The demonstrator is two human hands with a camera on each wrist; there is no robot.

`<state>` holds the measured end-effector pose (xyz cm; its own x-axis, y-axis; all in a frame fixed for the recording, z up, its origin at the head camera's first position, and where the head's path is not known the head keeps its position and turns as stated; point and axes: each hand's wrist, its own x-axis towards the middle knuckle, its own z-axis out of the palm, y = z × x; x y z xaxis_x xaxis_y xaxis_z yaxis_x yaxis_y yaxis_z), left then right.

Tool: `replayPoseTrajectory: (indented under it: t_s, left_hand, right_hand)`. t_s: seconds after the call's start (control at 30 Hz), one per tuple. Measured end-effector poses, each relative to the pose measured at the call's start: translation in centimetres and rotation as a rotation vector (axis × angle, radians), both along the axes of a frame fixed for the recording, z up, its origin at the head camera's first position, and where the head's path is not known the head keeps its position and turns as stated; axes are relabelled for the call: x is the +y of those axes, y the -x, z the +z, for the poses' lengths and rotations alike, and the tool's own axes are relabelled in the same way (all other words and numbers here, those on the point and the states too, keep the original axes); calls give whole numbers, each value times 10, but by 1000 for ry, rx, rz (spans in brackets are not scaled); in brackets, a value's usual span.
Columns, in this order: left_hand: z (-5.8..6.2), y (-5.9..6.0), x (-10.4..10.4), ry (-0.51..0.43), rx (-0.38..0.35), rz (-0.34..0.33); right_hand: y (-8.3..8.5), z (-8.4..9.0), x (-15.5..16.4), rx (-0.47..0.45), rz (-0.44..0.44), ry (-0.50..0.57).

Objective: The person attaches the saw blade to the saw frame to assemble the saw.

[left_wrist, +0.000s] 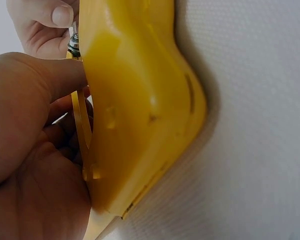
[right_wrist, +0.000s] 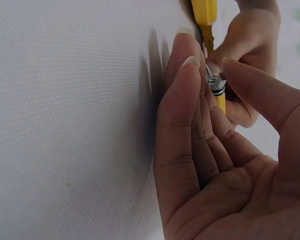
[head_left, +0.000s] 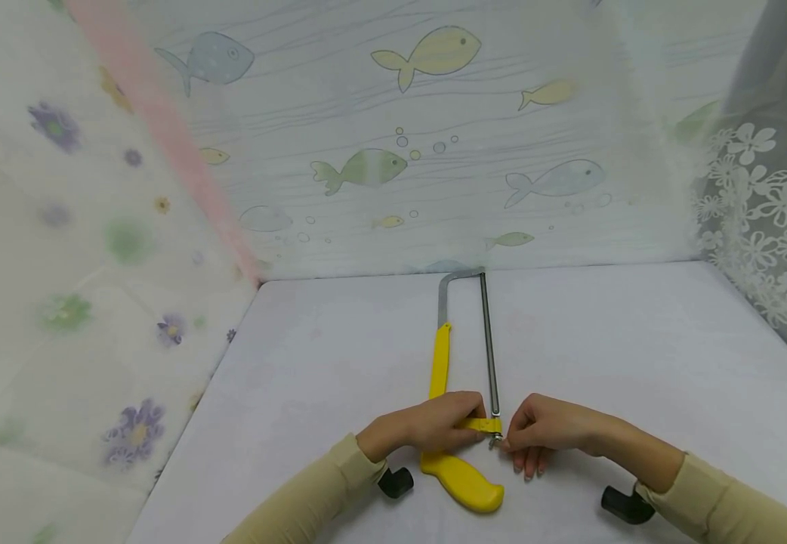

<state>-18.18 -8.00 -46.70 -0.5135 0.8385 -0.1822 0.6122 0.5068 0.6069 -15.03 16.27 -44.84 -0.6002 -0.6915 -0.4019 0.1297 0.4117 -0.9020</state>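
Observation:
A hacksaw with a yellow frame (head_left: 439, 363) lies on the white-covered table, its handle (head_left: 464, 483) toward me and its grey front bow pointing away. The dark blade (head_left: 489, 340) runs along its right side. My left hand (head_left: 444, 421) grips the yellow bracket at the blade's near end. At that bracket, my right hand (head_left: 553, 427) has thumb and forefinger about the small metal wing nut (right_wrist: 216, 82), its other fingers stretched out below. In the left wrist view the yellow handle (left_wrist: 140, 100) fills the middle and hides part of the left fingers.
The white tabletop (head_left: 339, 340) spreads around the saw. A fish-patterned curtain (head_left: 366, 166) hangs behind it, a flowered one (head_left: 60, 317) at the left and lace (head_left: 774, 227) at the right. Black wrist mounts (head_left: 396, 483) hang under both sleeves.

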Motion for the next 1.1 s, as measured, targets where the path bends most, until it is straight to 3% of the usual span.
replayPoseTrajectory:
  t_s: [0.77, 1.1]
  left_hand:
    - [1, 1, -1, -19, 3, -16]
    - [1, 0, -1, -8, 12, -18]
  right_hand:
    - [1, -4, 0, -8, 41, 54]
    - [-1, -1, -7, 4, 2, -13]
